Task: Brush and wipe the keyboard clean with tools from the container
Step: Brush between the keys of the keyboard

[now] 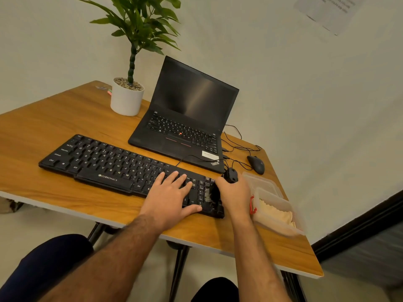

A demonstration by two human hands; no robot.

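The right hand [234, 192] grips a black brush [220, 188], its pale bristles down on the keys at the right end of the keyboard [104, 162]. The left hand [172, 192] lies flat, fingers spread, pressing the keys just left of the brush. The keyboard lies across the near table [43, 118]; the clear container [281, 205], holding a cloth [277, 216], sits just right of the right hand.

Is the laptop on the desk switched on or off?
Cannot tell for certain: the open black laptop has a dark screen with only a faint reflection; nothing is displayed.
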